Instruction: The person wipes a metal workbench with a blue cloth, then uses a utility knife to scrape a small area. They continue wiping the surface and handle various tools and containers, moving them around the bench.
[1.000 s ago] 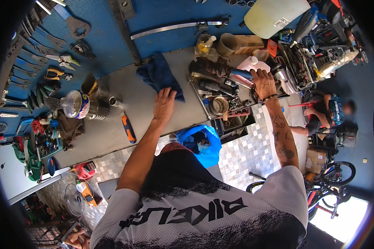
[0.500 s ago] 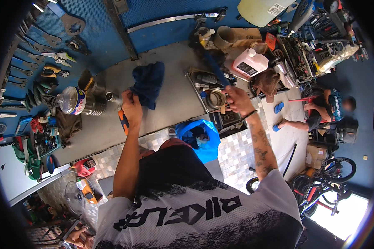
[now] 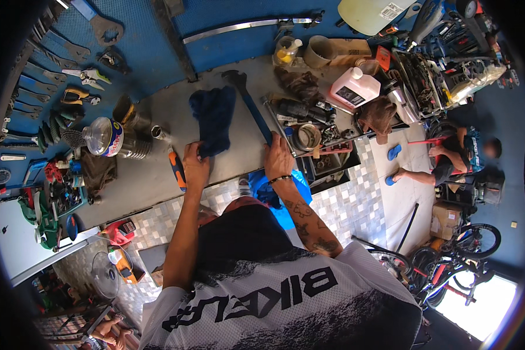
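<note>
On the grey metal workbench (image 3: 163, 111), my right hand (image 3: 279, 158) is closed round the end of a hammer's blue handle. The hammer (image 3: 252, 105) points away and left, its dark head near the back of the bench. My left hand (image 3: 196, 168) is closed at the lower left corner of a crumpled dark blue cloth (image 3: 213, 119), the fingertips partly hidden against it. Beside that hand lies a tool with an orange and black handle (image 3: 178, 169). A short metal cylinder (image 3: 157, 132) is just beyond it.
Left stand a clear plastic jug (image 3: 102, 139) and a brown rag (image 3: 96, 172). Right are a tray of parts (image 3: 306, 137), a pink bottle (image 3: 356, 88) and an open drawer (image 3: 331, 165). A blue bag (image 3: 294, 189) hangs at the bench's front edge. A seated person (image 3: 464, 154) is at far right.
My right hand has brought the hammer left and down, from over the tray to the bench surface. My left hand has slid nearer along the cloth's edge.
</note>
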`<state>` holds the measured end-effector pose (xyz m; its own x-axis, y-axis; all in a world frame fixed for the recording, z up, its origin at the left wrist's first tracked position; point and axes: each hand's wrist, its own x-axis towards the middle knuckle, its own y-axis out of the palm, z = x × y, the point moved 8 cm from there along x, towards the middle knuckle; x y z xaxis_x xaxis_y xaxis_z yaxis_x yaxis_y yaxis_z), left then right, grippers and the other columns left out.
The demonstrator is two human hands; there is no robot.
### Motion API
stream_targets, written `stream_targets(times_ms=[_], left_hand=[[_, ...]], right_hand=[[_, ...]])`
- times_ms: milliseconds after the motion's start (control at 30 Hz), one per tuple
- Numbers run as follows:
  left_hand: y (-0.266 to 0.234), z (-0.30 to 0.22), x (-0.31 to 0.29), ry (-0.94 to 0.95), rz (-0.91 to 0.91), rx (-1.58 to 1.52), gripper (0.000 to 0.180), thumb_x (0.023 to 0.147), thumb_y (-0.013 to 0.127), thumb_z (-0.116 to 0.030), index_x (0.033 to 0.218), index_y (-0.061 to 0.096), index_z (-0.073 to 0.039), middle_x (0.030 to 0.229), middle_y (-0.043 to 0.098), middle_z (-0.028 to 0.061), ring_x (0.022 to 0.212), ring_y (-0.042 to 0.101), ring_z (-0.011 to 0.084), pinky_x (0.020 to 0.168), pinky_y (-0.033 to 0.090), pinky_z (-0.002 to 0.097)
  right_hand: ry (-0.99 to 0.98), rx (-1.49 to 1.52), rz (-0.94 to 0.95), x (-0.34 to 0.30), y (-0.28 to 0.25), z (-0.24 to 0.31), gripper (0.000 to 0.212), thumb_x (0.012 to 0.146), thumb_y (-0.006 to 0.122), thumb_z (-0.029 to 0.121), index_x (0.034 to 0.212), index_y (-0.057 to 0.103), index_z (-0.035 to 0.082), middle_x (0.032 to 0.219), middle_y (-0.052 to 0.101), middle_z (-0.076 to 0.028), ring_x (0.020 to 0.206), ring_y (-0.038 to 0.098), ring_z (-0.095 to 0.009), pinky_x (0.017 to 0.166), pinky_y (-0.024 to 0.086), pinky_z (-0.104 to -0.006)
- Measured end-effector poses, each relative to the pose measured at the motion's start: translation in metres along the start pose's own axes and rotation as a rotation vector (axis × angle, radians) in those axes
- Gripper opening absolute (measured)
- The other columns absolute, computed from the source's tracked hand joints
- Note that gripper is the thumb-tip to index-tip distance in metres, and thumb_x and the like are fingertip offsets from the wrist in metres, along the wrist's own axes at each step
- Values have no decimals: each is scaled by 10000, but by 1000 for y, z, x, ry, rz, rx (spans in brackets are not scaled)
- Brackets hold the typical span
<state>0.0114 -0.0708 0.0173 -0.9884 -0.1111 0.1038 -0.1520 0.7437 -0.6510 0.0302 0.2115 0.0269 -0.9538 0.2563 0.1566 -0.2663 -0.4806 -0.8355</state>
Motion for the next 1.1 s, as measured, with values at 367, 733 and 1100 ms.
stream_targets(times_ms=[367,733,1100], left_hand=[[-70,10,-35,-7,-163,-168,202,935,689,15,1124,713,-51,1031,712,140,835,723,242,731,577,361],[-71,23,-125,-249,28,-341,191,1040,617,-58,1182,726,11,954,764,105,808,741,171,716,581,300],[13,-191,-10,210,309,-489,180,1057,610,-36,1195,717,7,952,739,88,831,705,131,765,570,271]], right_hand=[[-272,-129,-143,81,-13,-32,434,897,690,90,1329,653,115,1224,650,-201,1160,624,-409,994,526,-500],[-82,-454,241,191,-56,-179,522,808,853,331,1272,685,161,1253,714,-139,1185,689,-372,997,563,-513],[-438,-101,207,164,-105,-128,657,833,843,264,1362,496,91,1155,726,-207,1096,705,-421,930,557,-500]])
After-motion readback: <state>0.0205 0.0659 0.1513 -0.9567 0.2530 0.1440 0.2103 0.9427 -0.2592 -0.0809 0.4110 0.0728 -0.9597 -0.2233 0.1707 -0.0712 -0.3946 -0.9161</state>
